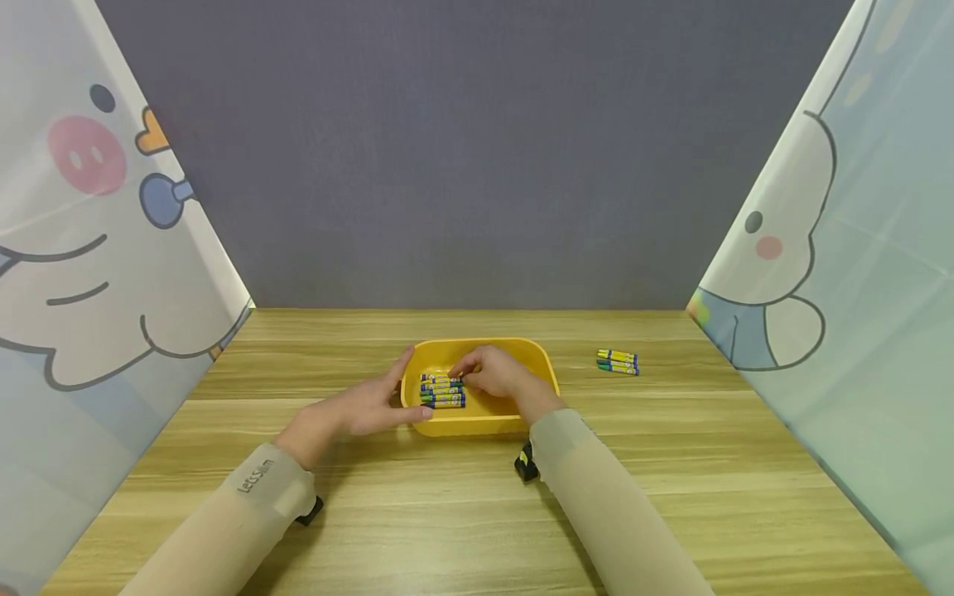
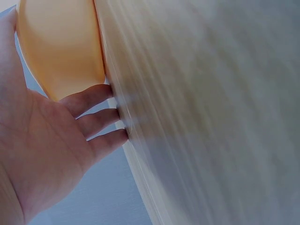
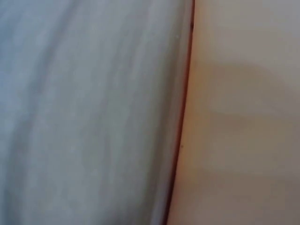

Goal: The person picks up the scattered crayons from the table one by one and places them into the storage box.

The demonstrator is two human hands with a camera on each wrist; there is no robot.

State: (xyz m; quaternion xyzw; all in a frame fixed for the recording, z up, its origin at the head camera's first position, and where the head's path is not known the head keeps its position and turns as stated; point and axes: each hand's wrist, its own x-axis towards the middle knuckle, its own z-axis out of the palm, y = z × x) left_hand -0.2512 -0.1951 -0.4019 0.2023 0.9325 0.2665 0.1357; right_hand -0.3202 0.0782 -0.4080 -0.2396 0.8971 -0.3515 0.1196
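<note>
A yellow plastic basket (image 1: 477, 426) stands on the table, with several crayons (image 1: 444, 401) in yellow-and-blue wrappers lying side by side in its left part. My left hand (image 1: 365, 407) rests against the basket's left end, thumb across the front rim and forefinger toward the back. Its other fingers touch the tabletop beside the wall in the left wrist view. Inside the basket, my right hand (image 1: 492, 371) has bent fingers and pinches the right end of a crayon (image 1: 431, 378) at the back of the row. The right wrist view shows neither fingers nor crayons.
Right of the basket, several more crayons (image 1: 618, 362) lie in a small row on the wooden table (image 1: 417, 513). A dark grey panel (image 1: 469, 165) stands behind, with cartoon-printed sheets (image 1: 112, 273) on both sides.
</note>
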